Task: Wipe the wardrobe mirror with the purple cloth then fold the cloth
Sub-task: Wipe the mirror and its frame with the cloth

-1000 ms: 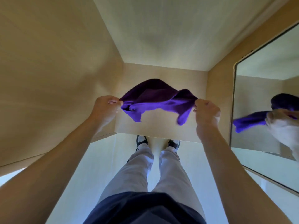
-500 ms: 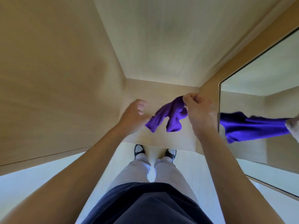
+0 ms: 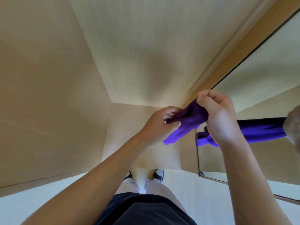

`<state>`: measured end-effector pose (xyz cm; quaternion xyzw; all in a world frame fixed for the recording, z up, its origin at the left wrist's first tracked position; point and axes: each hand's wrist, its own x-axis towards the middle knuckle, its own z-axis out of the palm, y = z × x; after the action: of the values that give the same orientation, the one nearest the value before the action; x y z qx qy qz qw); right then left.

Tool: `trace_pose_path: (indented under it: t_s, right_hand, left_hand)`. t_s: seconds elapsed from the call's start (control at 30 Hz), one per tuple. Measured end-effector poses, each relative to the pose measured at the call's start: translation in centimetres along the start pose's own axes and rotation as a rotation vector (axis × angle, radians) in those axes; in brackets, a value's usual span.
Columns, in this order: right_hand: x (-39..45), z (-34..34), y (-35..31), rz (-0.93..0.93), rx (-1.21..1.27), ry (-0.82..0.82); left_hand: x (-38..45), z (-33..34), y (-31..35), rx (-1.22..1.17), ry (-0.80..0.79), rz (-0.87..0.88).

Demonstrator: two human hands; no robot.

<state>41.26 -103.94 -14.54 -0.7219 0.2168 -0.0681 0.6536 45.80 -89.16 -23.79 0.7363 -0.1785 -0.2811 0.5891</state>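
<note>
The purple cloth (image 3: 186, 122) hangs bunched and doubled over between both hands, in front of the wardrobe. My left hand (image 3: 159, 125) pinches its lower left part between thumb and fingers. My right hand (image 3: 218, 117) grips the upper edge, fingers curled over it. The wardrobe mirror (image 3: 263, 88) is on the door to the right and reflects the cloth and my right hand. My right forearm covers part of the mirror's lower left corner.
Light wooden wardrobe panels (image 3: 48, 95) close in on the left, ahead and overhead. My legs and shoes (image 3: 158, 175) stand on a pale floor (image 3: 32, 200) below. The mirror door's lower edge (image 3: 214, 180) juts out at the right.
The cloth was stretched wide between both hands; the hands came together and it is now bunched and doubled. Both hands shifted right, toward the mirror.
</note>
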Motion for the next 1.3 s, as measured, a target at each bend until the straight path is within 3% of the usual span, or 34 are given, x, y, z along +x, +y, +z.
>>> trace_pose_path:
  t_s: [0.17, 0.37, 0.6, 0.93, 1.3]
  right_hand:
    - [-1.5, -1.8, -1.8, -0.064, 0.014, 0.069]
    - [-3.5, -2.8, -2.4, -0.097, 0.028, 0.157]
    - [-5.4, -3.6, -1.6, -0.079, 0.016, 0.269]
    - [-7.3, -4.0, -0.7, -0.121, 0.042, 0.457]
    - [-11.6, -2.4, -1.4, -0.263, -0.064, 0.552]
  left_hand:
    - [1.0, 0.5, 4.4, -0.044, -0.14, 0.032]
    - [1.0, 0.5, 5.0, 0.105, -0.436, -0.116]
    - [-0.8, -2.0, 2.7, 0.183, -0.301, -0.193]
    - [-1.8, -5.2, 10.3, 0.118, -0.168, 0.197]
    - [-3.8, -2.0, 22.2, 0.319, -0.236, 0.566]
